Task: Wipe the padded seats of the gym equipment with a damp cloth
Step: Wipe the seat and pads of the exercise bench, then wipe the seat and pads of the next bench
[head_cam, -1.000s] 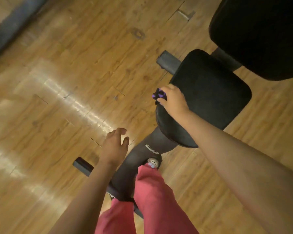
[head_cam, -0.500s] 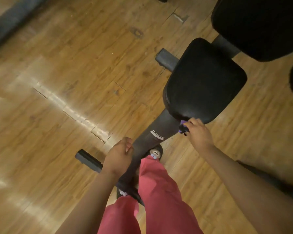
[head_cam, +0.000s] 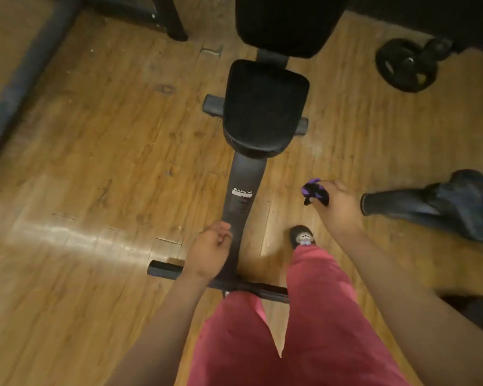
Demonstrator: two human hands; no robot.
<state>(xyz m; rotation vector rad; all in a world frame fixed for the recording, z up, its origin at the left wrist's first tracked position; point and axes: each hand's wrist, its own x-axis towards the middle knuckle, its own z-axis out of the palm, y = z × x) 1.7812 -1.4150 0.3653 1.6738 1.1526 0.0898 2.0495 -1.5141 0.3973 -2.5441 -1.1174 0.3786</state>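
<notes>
A glossy brown wood-plank floor (head_cam: pixel 95 162) fills the view, with a pale glare near left. A long grey bar (head_cam: pixel 20 87) runs along the left edge. Black metal frame legs (head_cam: pixel 169 18) stand far left. Black round weight plates (head_cam: pixel 407 66) lie far right. Crumpled dark blue fabric (head_cam: pixel 469 201) drapes a black tube (head_cam: pixel 388 203) at right.

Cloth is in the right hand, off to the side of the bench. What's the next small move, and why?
Probably swing the right hand forward and left to set the cloth on the seat pad. The hand grips it bunched over the floor, touching no padding, and that pad is the nearest.
</notes>
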